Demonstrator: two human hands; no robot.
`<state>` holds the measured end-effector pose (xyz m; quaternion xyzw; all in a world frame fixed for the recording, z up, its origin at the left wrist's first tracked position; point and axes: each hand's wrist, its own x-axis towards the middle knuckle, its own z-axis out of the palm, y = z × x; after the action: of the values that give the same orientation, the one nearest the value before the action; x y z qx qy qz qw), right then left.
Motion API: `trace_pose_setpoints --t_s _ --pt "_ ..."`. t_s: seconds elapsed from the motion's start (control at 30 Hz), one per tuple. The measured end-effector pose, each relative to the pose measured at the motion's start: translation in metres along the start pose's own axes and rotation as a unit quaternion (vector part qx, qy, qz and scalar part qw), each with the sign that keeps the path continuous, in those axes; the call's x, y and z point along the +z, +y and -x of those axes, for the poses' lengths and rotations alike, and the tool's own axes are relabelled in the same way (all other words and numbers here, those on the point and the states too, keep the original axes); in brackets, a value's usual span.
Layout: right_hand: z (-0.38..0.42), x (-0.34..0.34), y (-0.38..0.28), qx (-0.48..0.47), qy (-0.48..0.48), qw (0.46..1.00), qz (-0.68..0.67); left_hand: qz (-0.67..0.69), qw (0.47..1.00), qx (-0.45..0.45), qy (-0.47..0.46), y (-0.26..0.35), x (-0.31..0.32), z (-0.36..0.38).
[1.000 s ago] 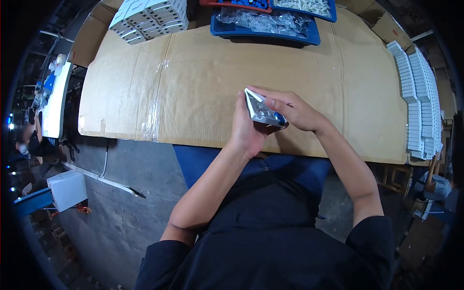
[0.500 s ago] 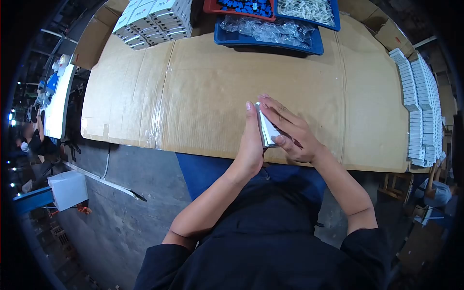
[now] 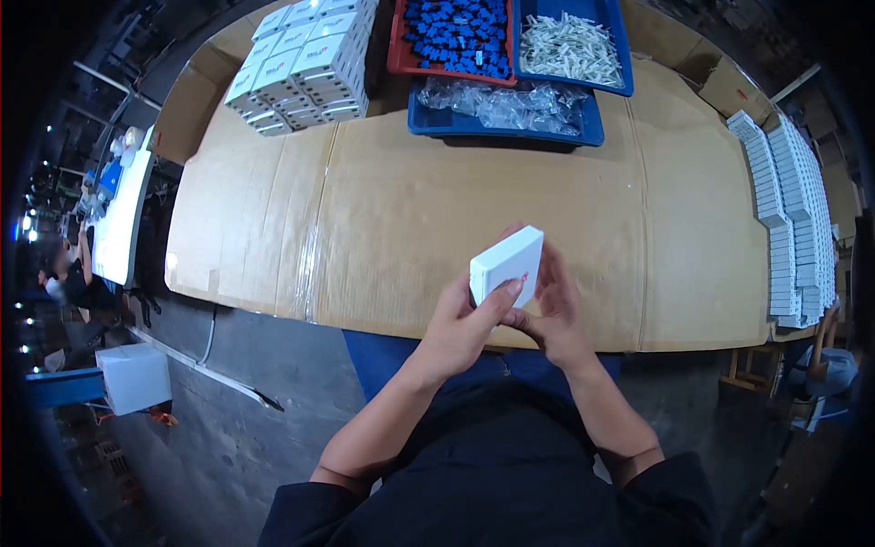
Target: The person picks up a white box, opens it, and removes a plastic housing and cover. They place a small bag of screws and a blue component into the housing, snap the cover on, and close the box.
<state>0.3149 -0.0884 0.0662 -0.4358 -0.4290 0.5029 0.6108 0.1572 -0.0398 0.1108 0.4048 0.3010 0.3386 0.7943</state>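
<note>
A small flat white box (image 3: 507, 263) with a red mark on its face is held tilted above the near part of the table. My left hand (image 3: 463, 321) grips it from the left and below, with the thumb laid across the front face. Around its right edge curls my right hand (image 3: 558, 314), the thumb near the lower corner and the fingers partly hidden behind the box.
Cardboard covers the table (image 3: 410, 219). Stacked white boxes (image 3: 296, 68) stand back left. At the back are a red tray (image 3: 394, 55) of blue parts, a blue tray (image 3: 620, 77) of whitish pieces and another blue tray (image 3: 437, 126) of clear plastic bags. White stacks (image 3: 784, 228) line the right edge. A person (image 3: 77, 273) is far left.
The white box has come out from between my two pressed palms and turned its marked face toward me. My left thumb now lies over it. The view has tilted up, showing more of the trays.
</note>
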Motion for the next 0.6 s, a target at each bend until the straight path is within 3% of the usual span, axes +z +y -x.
trace_pose_setpoints --t_s 0.1,0.27,0.33,0.37,0.47,0.5,0.6 --pt "0.015 -0.011 0.015 0.208 -0.029 0.971 -0.114 -0.027 0.999 0.018 -0.016 0.011 0.011 0.010" --pt "0.011 -0.005 -0.006 0.180 0.020 0.961 -0.211 -0.094 0.987 0.125 -0.024 -0.006 0.005 0.004" --pt "0.002 -0.014 -0.015 0.134 0.045 0.967 -0.212 -0.065 0.994 0.075 0.044 -0.006 0.002 0.004" --pt "-0.004 -0.015 -0.022 0.090 0.071 0.976 -0.185 -0.049 0.995 0.049 0.078 -0.006 0.000 0.003" --pt "-0.016 -0.028 -0.034 -0.007 0.059 0.997 -0.056 -0.062 0.972 0.180 0.135 -0.013 -0.003 -0.011" --pt "-0.017 -0.032 -0.036 -0.002 0.056 0.998 -0.027 -0.129 0.957 0.211 0.152 -0.010 -0.006 -0.011" --pt "-0.015 -0.029 -0.048 -0.013 -0.013 0.993 0.119 -0.245 0.941 0.225 0.065 -0.002 -0.015 -0.009"
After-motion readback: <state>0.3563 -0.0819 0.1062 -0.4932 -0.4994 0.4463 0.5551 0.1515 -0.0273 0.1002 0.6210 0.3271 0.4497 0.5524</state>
